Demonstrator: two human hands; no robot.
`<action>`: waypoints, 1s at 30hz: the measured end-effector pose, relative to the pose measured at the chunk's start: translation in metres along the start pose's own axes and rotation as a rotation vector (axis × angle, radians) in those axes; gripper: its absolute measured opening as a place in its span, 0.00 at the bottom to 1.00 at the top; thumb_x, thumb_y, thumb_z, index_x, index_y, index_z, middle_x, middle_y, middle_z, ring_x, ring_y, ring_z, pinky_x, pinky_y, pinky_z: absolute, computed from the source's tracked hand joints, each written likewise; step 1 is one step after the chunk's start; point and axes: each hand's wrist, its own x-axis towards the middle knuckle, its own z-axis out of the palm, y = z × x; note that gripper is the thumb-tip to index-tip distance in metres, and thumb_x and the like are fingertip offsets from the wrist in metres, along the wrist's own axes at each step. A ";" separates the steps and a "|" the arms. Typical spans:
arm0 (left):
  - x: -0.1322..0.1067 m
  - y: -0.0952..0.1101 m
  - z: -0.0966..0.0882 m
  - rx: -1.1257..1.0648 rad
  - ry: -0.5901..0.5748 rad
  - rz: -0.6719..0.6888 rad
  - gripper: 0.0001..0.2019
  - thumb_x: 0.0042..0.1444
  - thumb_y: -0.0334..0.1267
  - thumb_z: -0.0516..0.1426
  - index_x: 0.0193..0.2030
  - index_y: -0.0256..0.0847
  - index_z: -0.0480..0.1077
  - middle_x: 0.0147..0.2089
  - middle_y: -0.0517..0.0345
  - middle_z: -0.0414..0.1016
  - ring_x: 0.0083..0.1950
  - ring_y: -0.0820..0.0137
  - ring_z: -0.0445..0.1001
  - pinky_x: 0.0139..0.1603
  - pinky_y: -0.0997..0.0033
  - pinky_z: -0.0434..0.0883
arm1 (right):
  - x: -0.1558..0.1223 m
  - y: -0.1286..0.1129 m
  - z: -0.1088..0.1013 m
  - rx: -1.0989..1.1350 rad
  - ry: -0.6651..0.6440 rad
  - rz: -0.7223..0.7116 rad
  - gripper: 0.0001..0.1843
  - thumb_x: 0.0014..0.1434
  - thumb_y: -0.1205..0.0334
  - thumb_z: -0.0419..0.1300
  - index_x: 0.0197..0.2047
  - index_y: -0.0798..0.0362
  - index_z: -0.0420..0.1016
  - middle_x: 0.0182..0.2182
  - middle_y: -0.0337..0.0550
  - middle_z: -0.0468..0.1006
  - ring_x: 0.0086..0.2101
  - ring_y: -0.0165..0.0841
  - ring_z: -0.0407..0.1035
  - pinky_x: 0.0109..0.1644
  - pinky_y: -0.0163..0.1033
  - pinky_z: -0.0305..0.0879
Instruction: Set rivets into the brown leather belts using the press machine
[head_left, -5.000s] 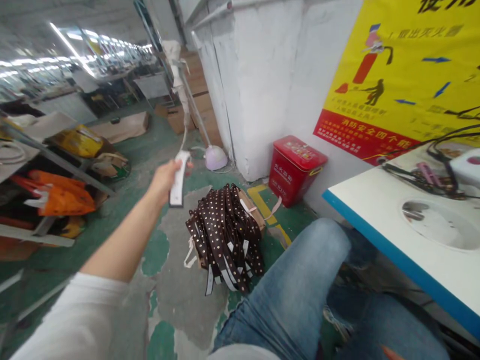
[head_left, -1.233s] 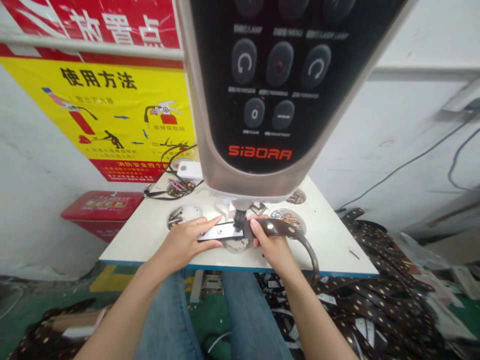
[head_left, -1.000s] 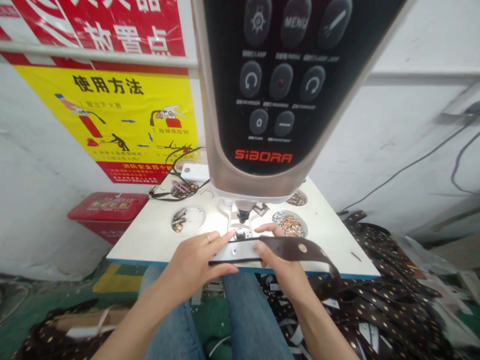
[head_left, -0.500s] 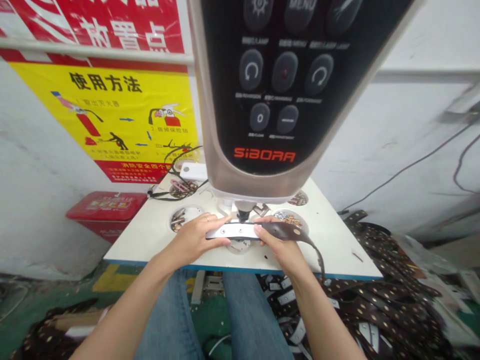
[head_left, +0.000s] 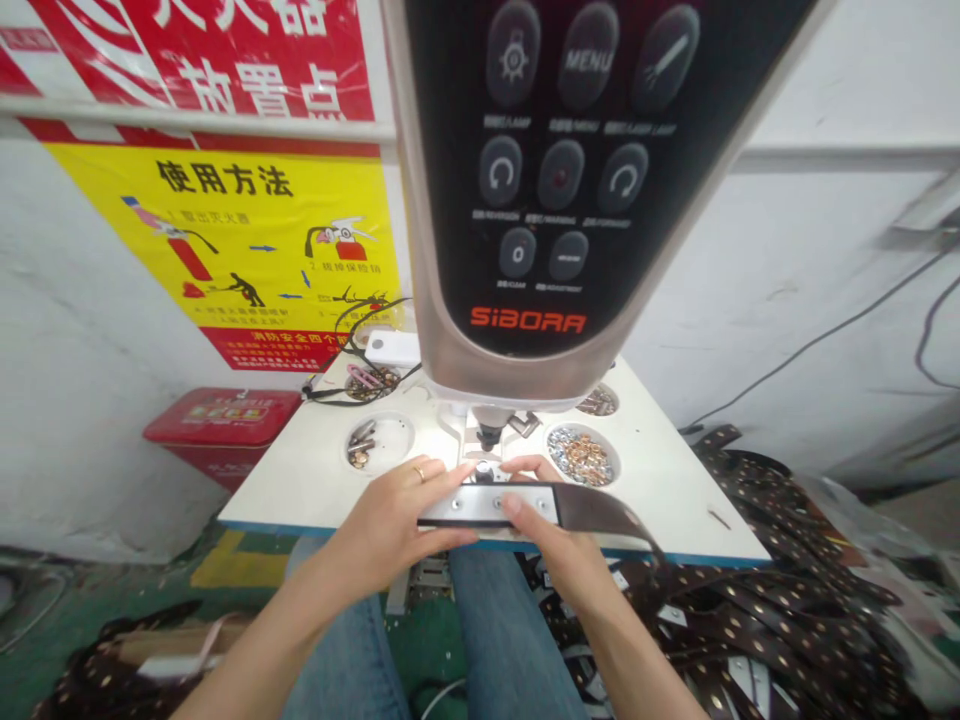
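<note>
A brown studded belt strap point(head_left: 592, 506) with a pale end section lies flat across the near edge of the white work table point(head_left: 300, 480). My left hand point(head_left: 390, 520) pinches the pale end from the left, a ring on one finger. From the right, my right hand point(head_left: 544, 530) grips the same strap, thumb on top. The strap's brown tail droops off the table to the right. Just behind the strap stands the punch head point(head_left: 489, 436) of the SIBORA riveting machine point(head_left: 555, 200).
Round wells in the table hold rivets point(head_left: 581, 452) and metal parts point(head_left: 361, 442). A heap of studded straps point(head_left: 757, 620) covers the floor at right. A red box point(head_left: 221, 420) sits left under a yellow fire poster point(head_left: 247, 240). Cables lie at the table's back.
Since half a second ago both hands have drawn the strap back from under the punch head toward the table's near edge; more studs show on the pale end.
</note>
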 end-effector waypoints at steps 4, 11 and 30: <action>-0.005 -0.003 0.003 0.021 0.008 -0.028 0.29 0.58 0.49 0.59 0.64 0.42 0.63 0.52 0.47 0.74 0.51 0.57 0.70 0.52 0.59 0.68 | -0.004 -0.007 -0.010 -0.185 0.013 -0.003 0.12 0.54 0.51 0.63 0.37 0.50 0.76 0.30 0.38 0.75 0.29 0.34 0.70 0.36 0.39 0.67; 0.017 -0.026 -0.007 -0.193 0.012 -0.129 0.24 0.60 0.46 0.57 0.62 0.44 0.65 0.48 0.53 0.71 0.49 0.62 0.70 0.53 0.65 0.66 | 0.033 0.004 -0.023 -0.131 0.030 -0.023 0.12 0.52 0.53 0.63 0.37 0.51 0.76 0.29 0.38 0.75 0.28 0.34 0.68 0.36 0.40 0.65; 0.004 -0.014 -0.010 -0.501 0.105 -0.258 0.27 0.50 0.45 0.64 0.58 0.45 0.70 0.47 0.55 0.71 0.48 0.63 0.69 0.52 0.65 0.66 | 0.012 -0.001 -0.017 -0.094 0.158 -0.099 0.11 0.54 0.53 0.64 0.36 0.50 0.77 0.27 0.38 0.75 0.27 0.33 0.68 0.33 0.38 0.67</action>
